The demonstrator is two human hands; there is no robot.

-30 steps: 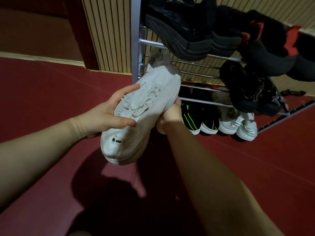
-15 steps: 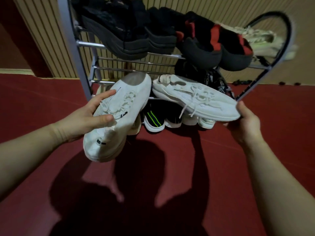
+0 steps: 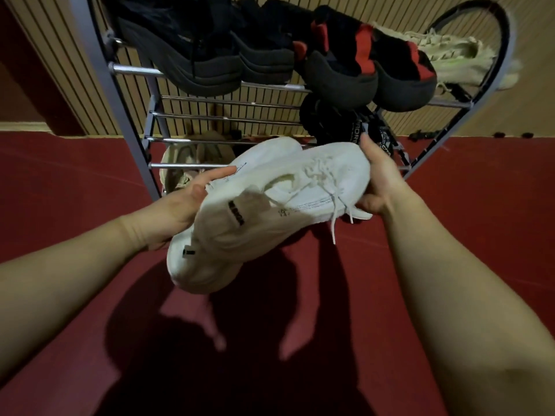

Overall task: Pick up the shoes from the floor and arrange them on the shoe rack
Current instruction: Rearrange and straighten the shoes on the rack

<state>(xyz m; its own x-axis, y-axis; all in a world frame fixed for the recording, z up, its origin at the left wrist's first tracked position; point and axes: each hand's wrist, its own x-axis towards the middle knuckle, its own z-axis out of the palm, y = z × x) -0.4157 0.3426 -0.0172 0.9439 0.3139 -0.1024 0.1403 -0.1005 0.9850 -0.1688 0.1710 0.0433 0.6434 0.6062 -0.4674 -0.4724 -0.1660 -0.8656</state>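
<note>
Two white sneakers are pressed together in front of the metal shoe rack (image 3: 126, 124). My left hand (image 3: 180, 205) grips the left white sneaker (image 3: 210, 250), whose heel points down toward me. My right hand (image 3: 378, 181) holds the right white sneaker (image 3: 324, 178) by its laced side, a lace dangling below. Both shoes hang above the red floor (image 3: 75, 190), level with the rack's lower rails.
The rack's top tier carries dark shoes (image 3: 195, 55), black-and-red shoes (image 3: 360, 64) and a pale sneaker (image 3: 444, 52). A black item (image 3: 339, 124) sits on a middle tier at right, a beige shoe (image 3: 186, 163) low at left. A slatted wall (image 3: 270, 115) stands behind.
The two white sneakers, held apart half a second ago, have come together side by side in front of the rack. My right hand moved left and my view shifted closer.
</note>
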